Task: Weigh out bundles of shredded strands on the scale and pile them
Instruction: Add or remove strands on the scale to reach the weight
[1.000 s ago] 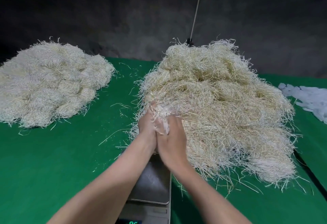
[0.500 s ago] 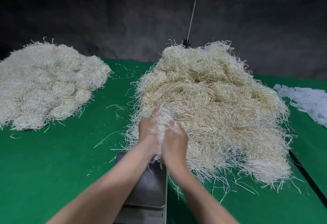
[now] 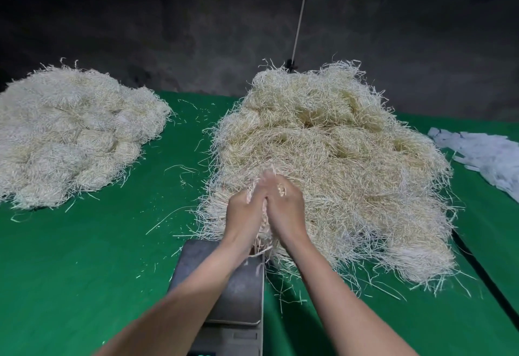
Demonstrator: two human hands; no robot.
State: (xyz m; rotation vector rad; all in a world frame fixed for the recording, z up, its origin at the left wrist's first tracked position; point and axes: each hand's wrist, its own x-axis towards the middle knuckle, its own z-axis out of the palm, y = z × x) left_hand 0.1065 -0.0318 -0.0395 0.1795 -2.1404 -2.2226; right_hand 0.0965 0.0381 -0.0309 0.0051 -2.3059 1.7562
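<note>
The left hand (image 3: 246, 215) and right hand (image 3: 286, 211) grip the bundle (image 3: 261, 233) between them at the near edge of the heap (image 3: 337, 164), above the scale (image 3: 238, 288); it should be pulled free cleanly, stragglers tucked in, before lowering.

The left hand (image 3: 243, 215) and right hand (image 3: 287, 211) closed palm to palm round the bundle of strands (image 3: 261, 239) at the near edge of the big heap (image 3: 351, 173). The tuft that had stood above the fingers (image 3: 273, 187) sank between them, and its loose ends hung down over the scale pan (image 3: 238, 294).
</note>
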